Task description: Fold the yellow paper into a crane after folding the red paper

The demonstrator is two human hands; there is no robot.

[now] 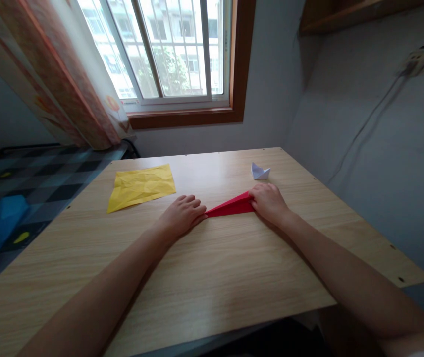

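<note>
Red folded paper [230, 206] lies pinned on the surface [212, 267]: left hand [182, 214] flat, right hand [269, 201] pinching its far end; uneven pressure could skew the crease.

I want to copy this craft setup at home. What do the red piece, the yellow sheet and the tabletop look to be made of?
Red piece: thin matte paper, sharply creased into a narrow point. Yellow sheet: similar paper, crumpled with many fold lines. Table: pale wood-grain board, probably laminate, with a faint sheen.
</note>
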